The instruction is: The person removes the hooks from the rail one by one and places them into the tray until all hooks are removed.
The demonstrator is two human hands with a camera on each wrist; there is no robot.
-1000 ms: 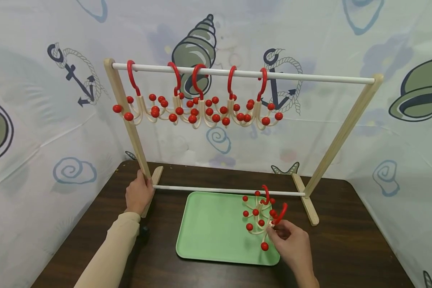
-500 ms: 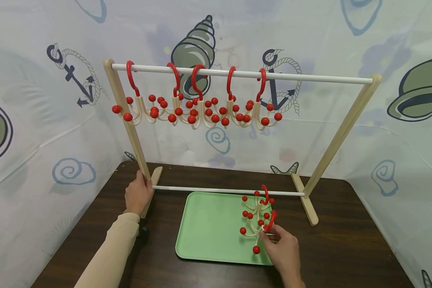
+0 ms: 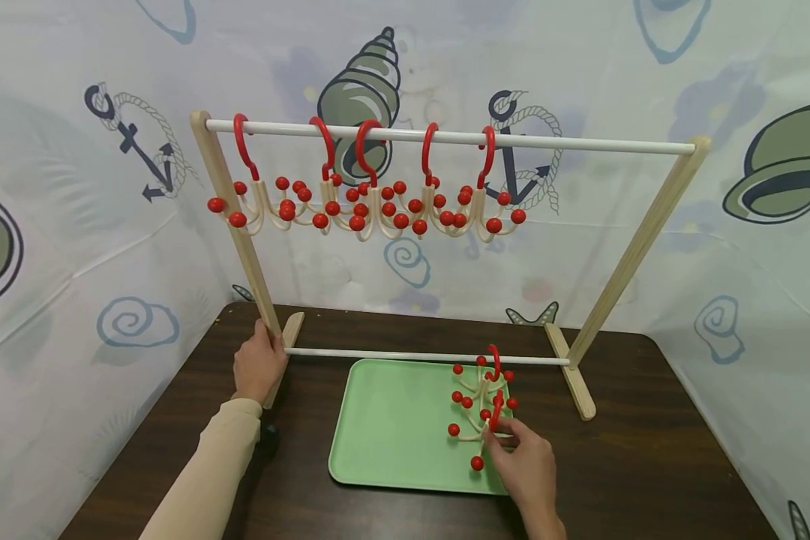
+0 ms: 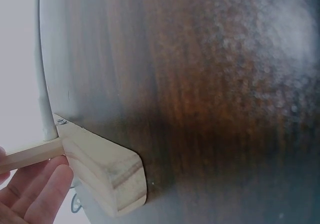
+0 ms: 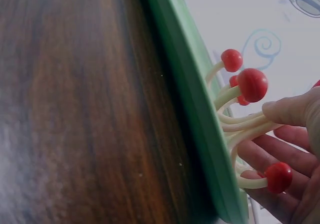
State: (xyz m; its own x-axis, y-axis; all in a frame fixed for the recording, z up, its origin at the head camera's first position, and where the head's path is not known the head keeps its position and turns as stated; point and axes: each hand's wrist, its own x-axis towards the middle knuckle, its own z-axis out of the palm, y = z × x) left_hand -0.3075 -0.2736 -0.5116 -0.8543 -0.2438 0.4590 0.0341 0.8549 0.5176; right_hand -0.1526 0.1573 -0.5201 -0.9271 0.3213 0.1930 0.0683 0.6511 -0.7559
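Note:
My left hand (image 3: 259, 365) grips the lower left wooden post (image 3: 248, 259) of a hanging rack. In the left wrist view, its fingers lie against that post beside the wooden foot (image 4: 102, 166). My right hand (image 3: 525, 457) pinches the cream stem of a multi-arm hanger (image 3: 496, 412), which has a red hook and red ball tips. This hanger is at the right side of a green tray (image 3: 391, 427); in the right wrist view its curved arms are at the tray rim. A second such hanger (image 3: 494, 361) lies just behind it, partly overlapped.
Several matching hangers (image 3: 369, 154) hang from the left and middle of the white top rod (image 3: 594, 145). A white lower rod (image 3: 391, 355) runs behind the tray. The right post (image 3: 637, 251) leans outward from its foot (image 3: 571, 371) on the dark wooden table (image 3: 648, 465).
My right hand has moved left and slightly down with the hanger, bringing it further over the tray; its red hook now stands more upright. The left hand has stayed on the post.

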